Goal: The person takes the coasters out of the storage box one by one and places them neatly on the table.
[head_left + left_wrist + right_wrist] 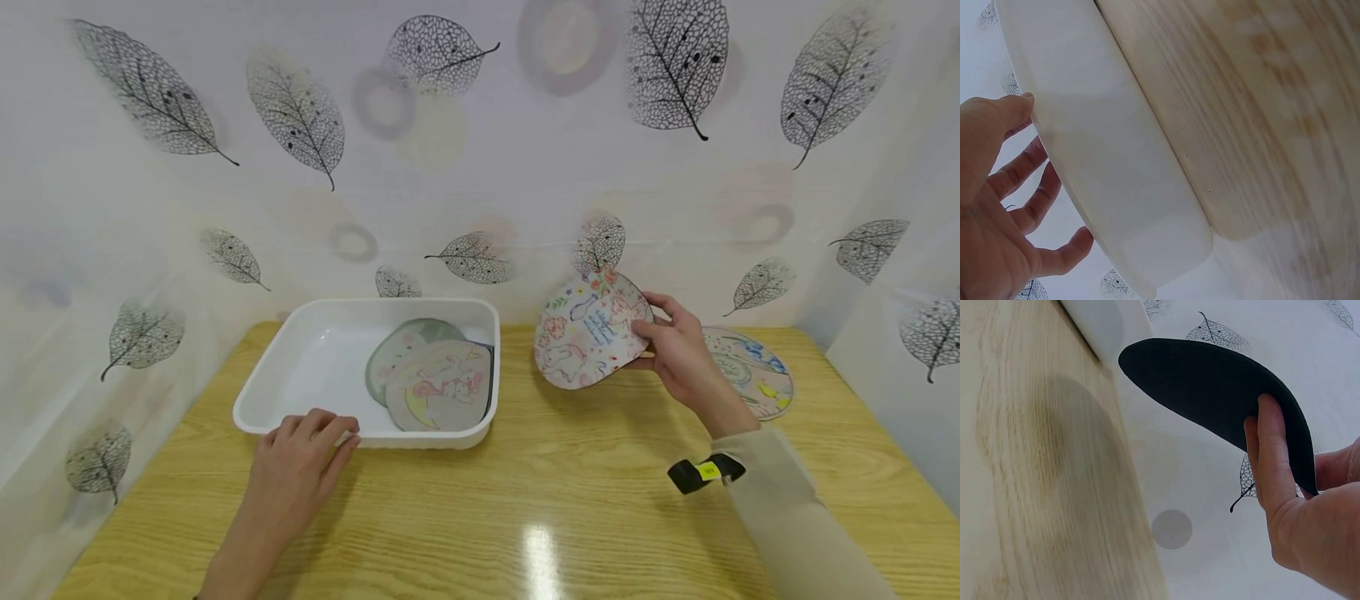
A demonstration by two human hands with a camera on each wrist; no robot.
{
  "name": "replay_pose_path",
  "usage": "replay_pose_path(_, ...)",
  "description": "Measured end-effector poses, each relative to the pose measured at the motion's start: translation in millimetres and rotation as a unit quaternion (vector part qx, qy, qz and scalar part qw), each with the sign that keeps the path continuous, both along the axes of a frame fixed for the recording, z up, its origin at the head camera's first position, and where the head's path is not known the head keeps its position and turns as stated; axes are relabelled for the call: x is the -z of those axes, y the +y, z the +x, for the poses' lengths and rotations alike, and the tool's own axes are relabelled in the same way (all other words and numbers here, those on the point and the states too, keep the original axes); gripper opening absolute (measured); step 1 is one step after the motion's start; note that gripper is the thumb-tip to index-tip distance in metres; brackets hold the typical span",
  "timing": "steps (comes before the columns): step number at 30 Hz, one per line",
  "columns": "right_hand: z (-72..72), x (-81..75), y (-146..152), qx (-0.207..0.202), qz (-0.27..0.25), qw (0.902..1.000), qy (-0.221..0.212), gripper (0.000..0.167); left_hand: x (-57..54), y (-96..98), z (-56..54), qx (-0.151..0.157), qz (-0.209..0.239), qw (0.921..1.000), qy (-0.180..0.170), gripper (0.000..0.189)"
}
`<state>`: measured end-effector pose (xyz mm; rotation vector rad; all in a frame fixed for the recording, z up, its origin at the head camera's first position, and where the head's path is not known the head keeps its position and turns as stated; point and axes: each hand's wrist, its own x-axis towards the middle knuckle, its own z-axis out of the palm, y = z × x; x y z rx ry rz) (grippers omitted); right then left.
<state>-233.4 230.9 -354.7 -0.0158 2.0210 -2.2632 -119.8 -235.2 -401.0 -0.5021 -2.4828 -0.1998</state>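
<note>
My right hand (682,354) holds a rounded mouse pad (592,329) above the table, thumb on its printed face and fingers behind. Rabbits, flowers and blue lettering decorate that face; its black underside (1197,381) shows, curved, in the right wrist view. Fingertips of my left hand (303,450) rest on the front rim of a white basin (300,358). Inside the basin's right half, a beige moon-and-rabbit pad (442,396) overlaps a green pad (382,358), with a dark edge showing beside them. Partly behind my right wrist, another round patterned pad (757,375) lies on the table.
The wood-grain table (555,483) ends at a pale leaf-print curtain (465,183), which also hangs along both sides. A black strap with a yellow label (705,472) is at my right wrist.
</note>
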Motion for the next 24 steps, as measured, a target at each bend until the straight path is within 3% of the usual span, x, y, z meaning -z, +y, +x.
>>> replay_pose_path(24, -3.0, 26.3, 17.3, 0.020, 0.031, 0.9989, -0.029, 0.065, -0.5, 0.3, 0.6, -0.008, -0.001, 1.0000, -0.004, 0.021)
